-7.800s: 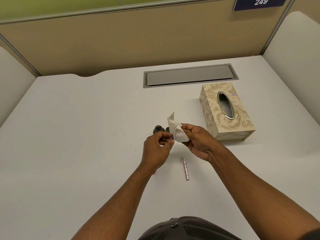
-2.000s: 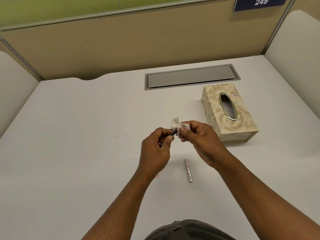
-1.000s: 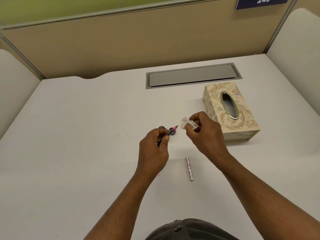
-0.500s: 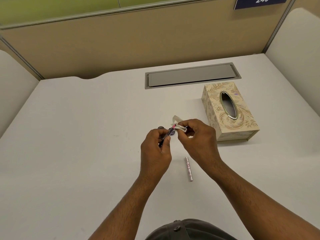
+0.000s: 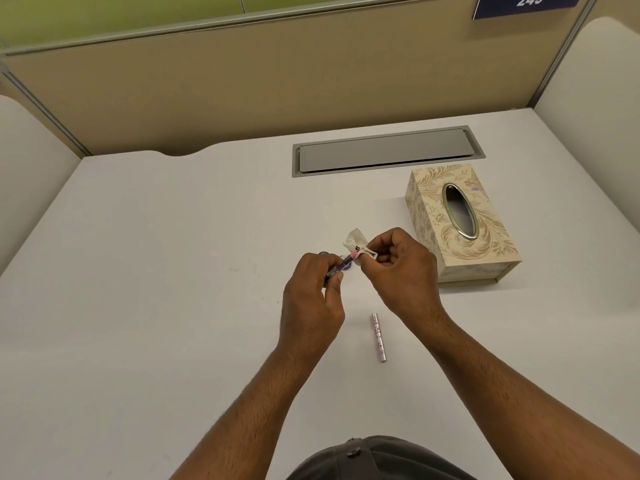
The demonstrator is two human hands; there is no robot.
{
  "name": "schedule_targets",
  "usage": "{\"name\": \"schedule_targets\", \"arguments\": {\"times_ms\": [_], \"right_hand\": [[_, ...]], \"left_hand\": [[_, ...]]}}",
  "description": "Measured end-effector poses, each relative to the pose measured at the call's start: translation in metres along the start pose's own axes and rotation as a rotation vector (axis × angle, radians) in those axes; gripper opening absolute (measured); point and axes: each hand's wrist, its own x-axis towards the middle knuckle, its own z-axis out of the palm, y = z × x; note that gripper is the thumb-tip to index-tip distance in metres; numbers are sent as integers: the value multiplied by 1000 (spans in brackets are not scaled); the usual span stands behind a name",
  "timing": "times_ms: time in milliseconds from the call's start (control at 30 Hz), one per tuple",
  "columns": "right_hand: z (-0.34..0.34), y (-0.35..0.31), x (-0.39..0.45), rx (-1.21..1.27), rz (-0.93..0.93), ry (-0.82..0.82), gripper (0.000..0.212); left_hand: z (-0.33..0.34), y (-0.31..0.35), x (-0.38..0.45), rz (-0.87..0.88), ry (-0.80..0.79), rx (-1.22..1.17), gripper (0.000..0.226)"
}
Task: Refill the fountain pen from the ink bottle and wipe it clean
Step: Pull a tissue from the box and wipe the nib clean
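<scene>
My left hand (image 5: 311, 299) grips the fountain pen's front section (image 5: 343, 265), a dark, pink-tipped piece pointing up and to the right. My right hand (image 5: 398, 271) pinches a crumpled white tissue (image 5: 356, 242) against the pen's tip. The pink metallic pen barrel (image 5: 378, 337) lies loose on the white desk (image 5: 156, 271), just below my hands. The ink bottle (image 5: 323, 253) shows only as a dark sliver behind my left hand; the rest of it is hidden.
A patterned cream tissue box (image 5: 460, 226) with an oval opening stands to the right of my hands. A grey cable hatch (image 5: 384, 152) is set into the desk further back. Partition walls close the desk at the back and both sides.
My right hand drew away from the pen with the tissue about a second ago, then came back. The tissue is again pressed on the pen tip. The barrel has stayed put.
</scene>
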Motion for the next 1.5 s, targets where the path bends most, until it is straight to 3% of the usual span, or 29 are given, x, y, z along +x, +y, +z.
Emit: {"name": "schedule_targets", "arguments": {"times_ms": [133, 233, 333, 467, 567, 867, 1033, 1233, 1367, 1500], "right_hand": [[-5, 0, 8, 155, 103, 11, 18], [-10, 3, 15, 252, 142, 11, 18], [-11, 6, 18, 486, 235, -112, 14], [-12, 3, 15, 842, 380, -289, 16], [-12, 1, 13, 973, 442, -368, 18], [-12, 3, 16, 915, 532, -270, 12], [-13, 5, 16, 1072, 565, -321, 17], [-14, 6, 13, 897, 388, -447, 25], [-11, 6, 10, 654, 234, -443, 21], [-11, 9, 10, 591, 206, -448, 18]], "left_hand": [[-4, -2, 2, -27, -16, -7, 17], [-14, 0, 9, -262, -20, -153, 15], [-20, 0, 15, -467, -71, -320, 14], [-20, 0, 16, -546, -81, -443, 13], [-18, 0, 13, -562, -93, -430, 12], [-14, 2, 11, -546, -150, -414, 11], [-13, 5, 9, -543, -91, -427, 11], [-15, 7, 11, -570, -99, -430, 12], [-11, 7, 10, -544, -127, -314, 13], [-10, 10, 9, -482, -123, -232, 12]]}}
